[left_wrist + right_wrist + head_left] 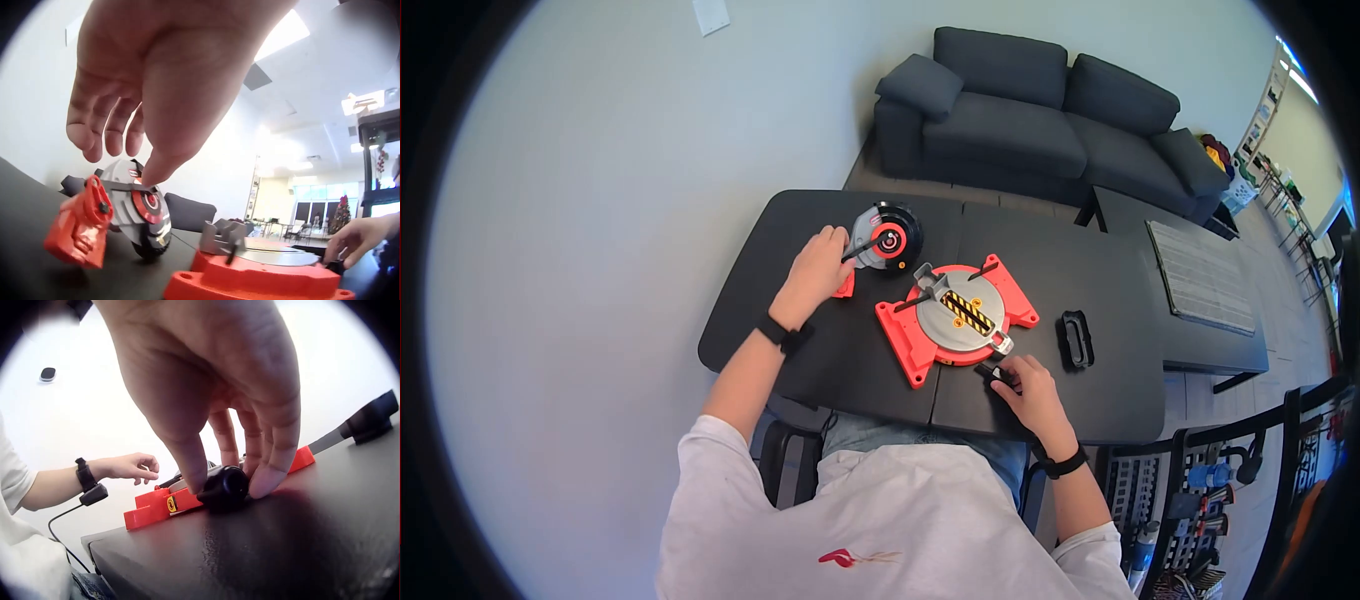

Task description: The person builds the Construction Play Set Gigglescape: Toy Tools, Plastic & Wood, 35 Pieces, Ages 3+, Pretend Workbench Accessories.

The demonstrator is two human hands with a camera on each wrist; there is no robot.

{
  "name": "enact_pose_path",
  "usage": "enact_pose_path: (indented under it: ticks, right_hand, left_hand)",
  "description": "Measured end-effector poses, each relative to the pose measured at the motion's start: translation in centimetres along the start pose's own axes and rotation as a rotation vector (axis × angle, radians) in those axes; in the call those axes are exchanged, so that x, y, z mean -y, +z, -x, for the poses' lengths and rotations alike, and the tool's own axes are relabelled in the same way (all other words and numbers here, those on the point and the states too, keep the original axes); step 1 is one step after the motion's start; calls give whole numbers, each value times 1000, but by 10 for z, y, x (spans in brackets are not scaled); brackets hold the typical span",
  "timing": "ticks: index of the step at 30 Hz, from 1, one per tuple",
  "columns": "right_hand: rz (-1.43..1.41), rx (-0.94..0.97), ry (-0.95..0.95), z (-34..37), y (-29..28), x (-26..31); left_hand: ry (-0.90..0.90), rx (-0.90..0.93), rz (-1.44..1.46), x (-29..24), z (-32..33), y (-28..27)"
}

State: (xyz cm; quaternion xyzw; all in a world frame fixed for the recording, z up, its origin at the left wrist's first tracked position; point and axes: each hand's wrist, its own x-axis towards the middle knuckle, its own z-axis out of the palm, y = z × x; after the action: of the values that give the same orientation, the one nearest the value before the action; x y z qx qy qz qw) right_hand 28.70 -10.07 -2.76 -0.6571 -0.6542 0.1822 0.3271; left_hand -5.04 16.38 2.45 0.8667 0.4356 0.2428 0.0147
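Note:
A toy miter saw lies in two parts on the black table. Its red base (902, 345) carries a round grey turntable (935, 318) with a striped yellow-and-black strip. Left of the base stands the saw head (122, 203), grey with a black toothed blade and a red part (81, 228). Over that head hovers my left hand (812, 272), its fingers loosely bent and the thumb tip close to the grey housing. At the base's front right, my right hand (1035, 393) pinches a black knob (225, 487) between thumb and fingers, low over the tabletop.
To the right of the base lies a black elongated oval part (1065, 342). A second dark table (1130, 235) with a pale grey panel (1200, 275) adjoins at the right. Behind is a dark sofa (1010, 130); a black rack (1190, 500) of tools stands at lower right.

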Motion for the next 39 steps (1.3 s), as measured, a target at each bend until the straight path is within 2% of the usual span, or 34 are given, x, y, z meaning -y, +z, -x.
enact_pose_path:
  ticks: [2,5,8,11,17,20,26,29,34,39]
  right_hand:
    - [-11,-4,-3,1,-2,-2]
    - [-43,5,18,2,-4,-1]
    - [-63,20,36,3,-4,-2]
    - [-60,18,35,4,-4,-3]
    - [-67,21,30,4,-4,-6]
    - [-62,11,21,6,-4,-7]
    - [-62,10,7,6,-3,-8]
    - [-74,12,6,5,-4,-9]
    - [-95,14,19,5,-5,-9]
    - [-101,20,21,4,-5,-10]
  left_hand:
    - [60,56,-82,13,-15,8]
    - [16,194,-156,13,-33,13]
    - [-30,232,-178,3,-43,9]
    - [-83,225,-189,-23,-46,0]
    - [87,185,-368,-24,-50,28]
    - [181,94,-398,-25,-50,36]
    - [147,153,-432,-24,-61,36]
    - [144,100,-408,-13,-68,35]
    - [23,86,-38,8,-78,18]
    - [-108,117,265,-14,-80,-16]
